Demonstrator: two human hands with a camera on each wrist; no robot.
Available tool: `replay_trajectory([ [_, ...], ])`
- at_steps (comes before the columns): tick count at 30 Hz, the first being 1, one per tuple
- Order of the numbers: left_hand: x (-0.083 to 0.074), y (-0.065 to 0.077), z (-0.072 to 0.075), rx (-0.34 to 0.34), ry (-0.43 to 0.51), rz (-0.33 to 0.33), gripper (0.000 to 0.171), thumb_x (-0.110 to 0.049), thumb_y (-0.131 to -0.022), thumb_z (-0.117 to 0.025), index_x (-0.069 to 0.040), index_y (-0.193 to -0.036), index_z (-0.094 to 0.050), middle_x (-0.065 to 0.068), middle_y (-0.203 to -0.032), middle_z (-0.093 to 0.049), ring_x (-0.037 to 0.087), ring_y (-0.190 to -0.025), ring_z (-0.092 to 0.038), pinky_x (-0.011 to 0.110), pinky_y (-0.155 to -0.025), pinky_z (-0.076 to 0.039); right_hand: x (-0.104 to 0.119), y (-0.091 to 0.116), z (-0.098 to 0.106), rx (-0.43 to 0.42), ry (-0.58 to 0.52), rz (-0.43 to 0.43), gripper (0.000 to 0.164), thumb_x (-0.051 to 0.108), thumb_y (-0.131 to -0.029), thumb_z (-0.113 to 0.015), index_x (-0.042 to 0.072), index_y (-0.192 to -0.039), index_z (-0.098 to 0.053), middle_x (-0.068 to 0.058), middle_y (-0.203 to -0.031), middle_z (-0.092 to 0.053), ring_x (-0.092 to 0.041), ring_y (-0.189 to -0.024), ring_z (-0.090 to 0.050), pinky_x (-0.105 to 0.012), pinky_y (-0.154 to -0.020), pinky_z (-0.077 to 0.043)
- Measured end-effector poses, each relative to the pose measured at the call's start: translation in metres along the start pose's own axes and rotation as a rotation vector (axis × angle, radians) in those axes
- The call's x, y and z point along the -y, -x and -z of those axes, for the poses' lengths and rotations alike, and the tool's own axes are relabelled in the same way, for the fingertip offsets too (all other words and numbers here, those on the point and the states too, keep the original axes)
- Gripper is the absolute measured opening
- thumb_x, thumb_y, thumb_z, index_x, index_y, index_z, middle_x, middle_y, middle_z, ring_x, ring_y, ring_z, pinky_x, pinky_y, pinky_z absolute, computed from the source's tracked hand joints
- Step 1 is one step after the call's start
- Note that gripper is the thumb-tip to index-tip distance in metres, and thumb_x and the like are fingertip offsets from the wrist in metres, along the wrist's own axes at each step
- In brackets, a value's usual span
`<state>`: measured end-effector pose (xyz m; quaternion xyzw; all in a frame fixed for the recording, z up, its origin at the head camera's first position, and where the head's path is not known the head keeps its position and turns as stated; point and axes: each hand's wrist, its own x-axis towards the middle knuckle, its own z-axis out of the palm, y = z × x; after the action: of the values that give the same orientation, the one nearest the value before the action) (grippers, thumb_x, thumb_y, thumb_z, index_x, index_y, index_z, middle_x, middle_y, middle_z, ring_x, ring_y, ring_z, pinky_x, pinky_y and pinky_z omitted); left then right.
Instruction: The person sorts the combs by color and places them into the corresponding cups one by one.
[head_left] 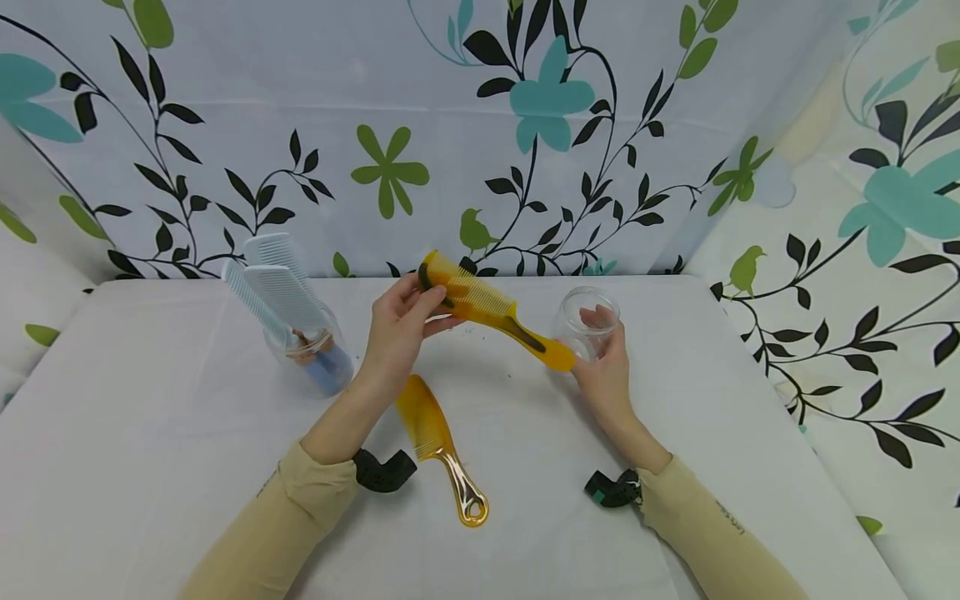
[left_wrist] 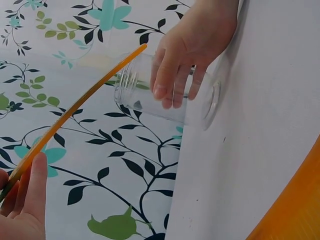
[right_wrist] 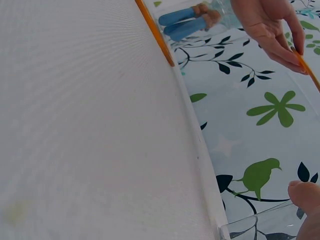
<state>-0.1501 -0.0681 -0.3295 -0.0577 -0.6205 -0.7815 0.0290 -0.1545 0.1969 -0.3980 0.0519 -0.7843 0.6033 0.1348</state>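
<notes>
A yellow-orange tortoiseshell-patterned comb (head_left: 480, 302) is pinched at its toothed end between the thumb and fingers of my left hand (head_left: 396, 323). Its handle slants down to the right, with the tip in front of the clear glass jar (head_left: 589, 292). My right hand (head_left: 609, 385) grips that jar, fingers showing through the glass in the left wrist view, where no comb is seen inside the jar (left_wrist: 132, 102). Below my left hand, a second amber comb (head_left: 429, 423) with a shiny ring-ended handle lies on the table.
Several light blue combs (head_left: 279, 287) stand handles-down in another glass jar (head_left: 339, 367) at the left, with brown cord around its neck. Black wrist devices (head_left: 386, 472) sit at both sleeves. A leaf-patterned cloth (head_left: 420, 75) rises behind the white table (head_left: 150, 433).
</notes>
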Motion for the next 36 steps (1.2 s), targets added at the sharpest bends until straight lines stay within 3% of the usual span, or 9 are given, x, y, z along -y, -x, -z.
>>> replay_trajectory([
  [18, -0.006, 0.001, -0.01, -0.003, 0.051, 0.022, 0.031, -0.009, -0.104, -0.047, 0.001, -0.132, -0.051, 0.019, -0.128, -0.06, 0.02, -0.105, -0.067, 0.033, -0.089, -0.057, -0.002, 0.0, 0.001, 0.007, 0.026, 0.003, 0.078, 0.006, -0.086, -0.077, 0.0, -0.148, -0.03, -0.023, -0.146, -0.045, -0.036, -0.139, -0.038, -0.05, -0.121, -0.025],
  [23, -0.007, -0.004, -0.016, 0.001, 0.076, -0.006, 0.029, -0.008, -0.103, -0.048, 0.002, -0.13, -0.051, 0.02, -0.125, -0.061, 0.021, -0.105, -0.067, 0.034, -0.09, -0.057, -0.028, -0.006, 0.001, -0.025, 0.038, 0.031, 0.08, 0.016, -0.085, -0.08, 0.006, -0.148, -0.031, -0.014, -0.145, -0.049, -0.025, -0.137, -0.041, -0.051, -0.121, -0.025],
  [25, -0.007, -0.007, -0.02, -0.001, 0.095, -0.019, 0.028, -0.008, -0.103, -0.048, 0.003, -0.129, -0.052, 0.02, -0.122, -0.062, 0.021, -0.104, -0.068, 0.034, -0.09, -0.057, -0.037, -0.008, 0.002, -0.029, 0.05, 0.022, 0.081, 0.022, -0.085, -0.08, 0.009, -0.148, -0.031, -0.009, -0.145, -0.049, -0.022, -0.137, -0.04, -0.052, -0.121, -0.025],
  [30, -0.008, -0.014, -0.031, -0.008, 0.105, -0.034, 0.029, -0.008, -0.103, -0.049, 0.001, -0.13, -0.052, 0.019, -0.124, -0.062, 0.024, -0.108, -0.067, 0.034, -0.089, -0.057, -0.034, -0.008, 0.003, -0.002, 0.063, -0.066, 0.086, 0.031, -0.086, -0.079, 0.014, -0.152, -0.027, -0.006, -0.15, -0.042, -0.027, -0.134, -0.041, -0.054, -0.116, -0.033],
  [36, -0.009, -0.018, -0.041, -0.013, 0.082, -0.017, 0.03, -0.009, -0.104, -0.049, -0.001, -0.132, -0.052, 0.017, -0.129, -0.061, 0.026, -0.113, -0.065, 0.032, -0.089, -0.057, -0.033, -0.008, 0.002, 0.003, 0.047, -0.076, 0.089, 0.033, -0.084, -0.081, 0.015, -0.152, -0.026, -0.006, -0.147, -0.045, -0.03, -0.132, -0.045, -0.053, -0.113, -0.036],
])
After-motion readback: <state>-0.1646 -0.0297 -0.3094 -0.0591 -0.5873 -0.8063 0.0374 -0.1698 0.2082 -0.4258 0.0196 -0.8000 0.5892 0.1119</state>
